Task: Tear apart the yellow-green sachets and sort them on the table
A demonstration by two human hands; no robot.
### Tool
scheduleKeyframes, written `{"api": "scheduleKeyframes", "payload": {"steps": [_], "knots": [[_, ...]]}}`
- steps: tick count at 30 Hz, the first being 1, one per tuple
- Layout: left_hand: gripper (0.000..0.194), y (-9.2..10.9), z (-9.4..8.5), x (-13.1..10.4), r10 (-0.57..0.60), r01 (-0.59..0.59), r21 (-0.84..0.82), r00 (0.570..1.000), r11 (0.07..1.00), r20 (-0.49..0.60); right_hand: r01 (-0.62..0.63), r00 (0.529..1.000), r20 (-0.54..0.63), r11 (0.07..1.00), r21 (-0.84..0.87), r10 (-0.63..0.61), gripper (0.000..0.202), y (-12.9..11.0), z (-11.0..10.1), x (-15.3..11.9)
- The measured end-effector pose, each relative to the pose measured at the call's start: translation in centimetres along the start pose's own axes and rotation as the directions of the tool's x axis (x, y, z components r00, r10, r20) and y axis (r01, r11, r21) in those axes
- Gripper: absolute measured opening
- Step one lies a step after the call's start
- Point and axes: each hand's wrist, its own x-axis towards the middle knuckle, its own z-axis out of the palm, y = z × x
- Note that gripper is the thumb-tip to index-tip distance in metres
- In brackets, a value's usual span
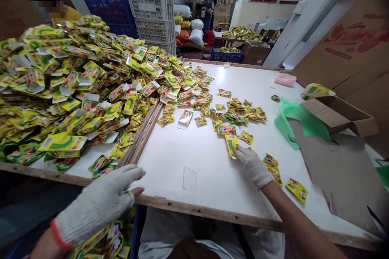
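My right hand (251, 165), in a white knit glove, has its fingers closed on the lower edge of a small yellow box (231, 144) at the table surface. Just beyond it lie a green-and-red packet (226, 129) and several small yellow sachets (240, 107). My left hand (105, 196), also gloved but with a bare thumb tip, hovers over the table's front edge, fingers stretched out and nothing held. Below it stands a bin of yellow packets (117, 236), partly hidden by that arm. A lone yellow box (185, 119) rests on the white table (170, 158).
A tall heap of yellow boxes (91, 85) covers the left side, beside a wooden strip (142, 135). On the right are a green plastic scoop (282, 119), an open carton (337, 113) and flat cardboard (343, 170). Stacked crates (152, 6) and a person (65, 14) are behind.
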Motion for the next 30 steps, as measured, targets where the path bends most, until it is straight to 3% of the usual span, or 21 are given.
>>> {"api": "scheduleKeyframes", "payload": {"steps": [2, 4, 7, 10, 12, 15, 17, 20, 24, 27, 29, 30], "knots": [[0.03, 2.0, 2.6, 0.4, 0.097, -0.095, -0.082, 0.995, 0.992, 0.012, 0.028, 1.0, -0.006, 0.999, 0.032, -0.028, 0.036, -1.5, -1.5, 0.5], [0.029, 4.5, 6.2, 1.1, 0.188, -0.196, -0.192, 0.98, 0.962, -0.058, 0.069, 0.998, -0.004, 0.993, 0.095, -0.069, 0.031, -4.0, -3.7, 0.8], [0.04, 7.2, 11.6, 2.0, 0.291, -0.303, -0.347, 0.953, 0.887, -0.088, 0.191, 0.967, 0.096, 0.917, 0.351, -0.238, 0.026, -7.9, -6.4, 1.1], [0.034, 7.7, 15.3, 2.1, 0.16, -0.117, -0.534, 0.987, 0.837, 0.034, 0.172, 0.953, 0.122, 0.827, 0.536, -0.278, 0.023, -10.2, -6.2, 0.8], [0.027, 7.2, 16.6, 1.9, 0.033, 0.057, -0.674, 0.992, 0.736, 0.12, 0.031, 0.992, 0.068, 0.728, 0.685, -0.106, 0.021, -10.8, -4.3, -0.1], [0.028, 6.4, 17.2, 1.7, -0.047, 0.199, -0.822, 0.977, 0.534, 0.206, -0.14, 0.978, 0.054, 0.438, 0.888, 0.203, 0.022, -11.5, -0.6, -2.3], [0.028, 6.1, 16.9, 1.8, -0.046, 0.217, -0.832, 0.973, 0.511, 0.226, -0.158, 0.962, 0.066, 0.343, 0.926, 0.266, 0.024, -11.9, 1.2, -3.7], [0.024, 6.1, 16.2, 2.4, 0.013, 0.175, -0.791, 0.974, 0.586, 0.225, -0.152, 0.959, 0.037, 0.401, 0.904, 0.28, 0.024, -12.3, 1.9, -4.8], [0.018, 6.5, 15.5, 3.2, 0.052, 0.136, -0.735, 0.972, 0.664, 0.227, -0.167, 0.978, 0.079, 0.498, 0.851, 0.193, 0.018, -12.1, 0.4, -4.1], [0.021, 6.6, 15.4, 3.6, 0.044, 0.172, -0.754, 0.966, 0.634, 0.257, -0.214, 0.966, 0.13, 0.412, 0.886, 0.222, 0.019, -11.9, -0.4, -3.1], [0.04, 6.5, 15.4, 3.8, 0.036, 0.224, -0.786, 0.954, 0.576, 0.298, -0.236, 0.959, 0.16, 0.343, 0.909, 0.236, 0.034, -11.8, -0.4, -2.8], [0.045, 6.5, 15.3, 3.9, 0.037, 0.232, -0.788, 0.951, 0.571, 0.307, -0.236, 0.96, 0.161, 0.355, 0.905, 0.227, 0.037, -11.7, -0.4, -2.7]]}}
